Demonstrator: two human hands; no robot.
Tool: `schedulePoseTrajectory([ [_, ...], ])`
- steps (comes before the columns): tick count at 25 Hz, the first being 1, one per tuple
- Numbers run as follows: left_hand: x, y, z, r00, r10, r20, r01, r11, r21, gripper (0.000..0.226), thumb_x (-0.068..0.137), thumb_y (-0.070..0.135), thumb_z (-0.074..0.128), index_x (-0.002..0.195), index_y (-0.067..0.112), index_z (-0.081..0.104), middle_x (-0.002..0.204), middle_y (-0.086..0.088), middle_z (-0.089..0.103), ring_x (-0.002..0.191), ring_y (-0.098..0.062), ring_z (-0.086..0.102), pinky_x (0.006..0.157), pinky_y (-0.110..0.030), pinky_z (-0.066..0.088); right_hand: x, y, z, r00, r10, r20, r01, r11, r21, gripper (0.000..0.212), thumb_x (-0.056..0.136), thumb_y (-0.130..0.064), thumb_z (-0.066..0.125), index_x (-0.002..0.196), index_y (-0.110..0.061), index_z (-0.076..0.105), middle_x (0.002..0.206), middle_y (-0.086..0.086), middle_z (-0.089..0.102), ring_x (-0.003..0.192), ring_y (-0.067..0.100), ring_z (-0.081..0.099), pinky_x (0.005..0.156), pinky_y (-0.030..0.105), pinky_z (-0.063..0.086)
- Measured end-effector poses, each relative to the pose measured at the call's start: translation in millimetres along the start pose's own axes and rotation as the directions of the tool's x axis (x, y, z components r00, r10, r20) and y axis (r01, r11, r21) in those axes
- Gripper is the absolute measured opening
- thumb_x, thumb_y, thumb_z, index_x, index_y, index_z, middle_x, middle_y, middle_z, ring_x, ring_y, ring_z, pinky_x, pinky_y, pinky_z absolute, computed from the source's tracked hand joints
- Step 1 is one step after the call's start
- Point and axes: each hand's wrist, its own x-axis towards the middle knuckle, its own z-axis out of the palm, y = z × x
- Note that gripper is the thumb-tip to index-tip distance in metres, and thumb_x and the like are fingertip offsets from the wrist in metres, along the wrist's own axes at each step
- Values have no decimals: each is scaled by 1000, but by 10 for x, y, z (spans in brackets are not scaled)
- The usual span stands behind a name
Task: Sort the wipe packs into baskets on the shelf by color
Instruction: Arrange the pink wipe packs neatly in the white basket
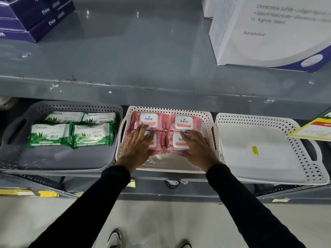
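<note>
Three baskets stand side by side on the lower shelf. The grey basket (16, 158) on the left holds several green wipe packs (93, 136). The middle white basket (208, 122) holds several pink wipe packs (184, 121) laid flat in a block. My left hand (138, 146) lies flat on the near left pink pack with fingers spread. My right hand (196, 148) rests the same way on the near right pink pack (172, 142). Neither hand grips a pack. The right white basket (304, 133) has only a small yellow sticker (255, 150) on its floor.
The upper grey shelf (143, 83) overhangs the baskets, with dark blue boxes (35, 17) at its left and a large white box (268, 33) at its right. A yellow-green card (315, 129) hangs over the right basket's far corner. My shoes (114, 238) stand on the pale floor.
</note>
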Motion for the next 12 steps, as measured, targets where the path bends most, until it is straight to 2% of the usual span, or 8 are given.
schedulePoseTrajectory([
  [2, 24, 49, -17, 997, -32, -64, 27, 997, -73, 66, 98, 56, 44, 145, 9, 46, 158, -26, 33, 146, -44, 32, 110, -58, 38, 64, -54, -7, 995, 28, -98, -23, 998, 50, 74, 97, -61, 39, 155, -17, 31, 161, 8, 33, 148, 30, 29, 115, 52, 28],
  [4, 126, 96, -37, 992, -72, -105, 54, 984, -167, 64, 102, 50, 26, 151, 11, 39, 164, -21, 24, 150, -38, 27, 114, -54, 35, 223, -145, 10, 980, 88, -177, -70, 992, 106, 66, 102, -53, 33, 155, -14, 30, 164, 10, 30, 151, 30, 28, 116, 50, 29],
  [6, 267, 90, 11, 987, -85, -133, 54, 973, -223, 61, 105, 46, 20, 157, 15, 27, 168, -13, 17, 154, -29, 17, 121, -50, 24, 389, -234, 55, 975, 135, -176, -114, 986, 125, 68, 101, -51, 21, 155, -10, 28, 165, 13, 27, 152, 30, 24, 119, 49, 29],
  [8, 360, 52, 77, 989, -64, -131, 33, 973, -226, 61, 105, 45, 16, 158, 15, 23, 167, -10, 18, 155, -23, 12, 126, -51, 19, 511, -262, 136, 968, 165, -187, -144, 982, 122, 78, 94, -51, 7, 155, -8, 28, 164, 13, 28, 153, 29, 23, 121, 48, 26],
  [12, 373, 64, 207, 983, -72, -167, 41, 983, -180, 56, 106, 37, 26, 155, 9, 30, 163, -14, 30, 154, -25, 21, 126, -44, 12, 554, -231, 327, 953, 204, -223, -189, 978, 87, 71, 95, -43, 13, 153, -8, 33, 160, 11, 36, 150, 29, 29, 122, 49, 21],
])
